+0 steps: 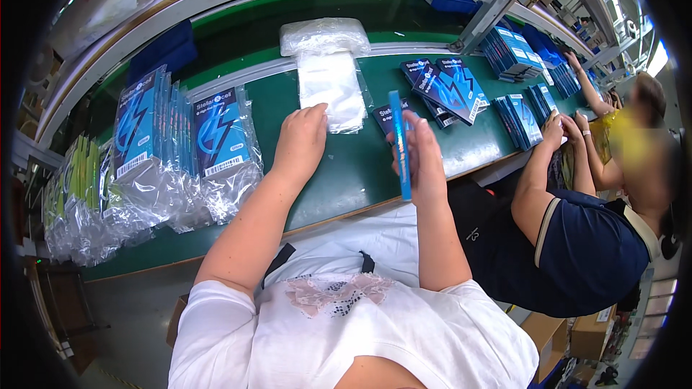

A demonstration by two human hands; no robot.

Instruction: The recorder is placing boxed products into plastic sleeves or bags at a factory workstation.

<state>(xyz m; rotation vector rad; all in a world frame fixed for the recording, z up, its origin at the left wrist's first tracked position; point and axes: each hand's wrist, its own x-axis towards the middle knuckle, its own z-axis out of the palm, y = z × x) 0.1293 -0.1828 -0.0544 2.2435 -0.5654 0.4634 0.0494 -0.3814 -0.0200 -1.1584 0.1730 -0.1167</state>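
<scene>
My right hand (431, 162) grips a slim blue box (401, 148), held upright with its narrow side toward me. My left hand (301, 140) lies at the left edge of a stack of clear plastic bags (330, 90), its fingers bent and closed on a bag's edge; the fingertips are partly hidden. Behind the box in my right hand, another dark blue box (382, 119) lies flat on the green table. A loose pile of blue boxes (450, 90) with lightning-bolt pictures sits farther right.
Bagged blue boxes (137, 126) and bagged green boxes (81, 166) stand in rows at the left. More boxes (512, 54) are stacked at the far right. Beside me, a co-worker in a dark blue shirt (584, 252) handles boxes (520, 121). A metal post (497, 7) rises behind the table.
</scene>
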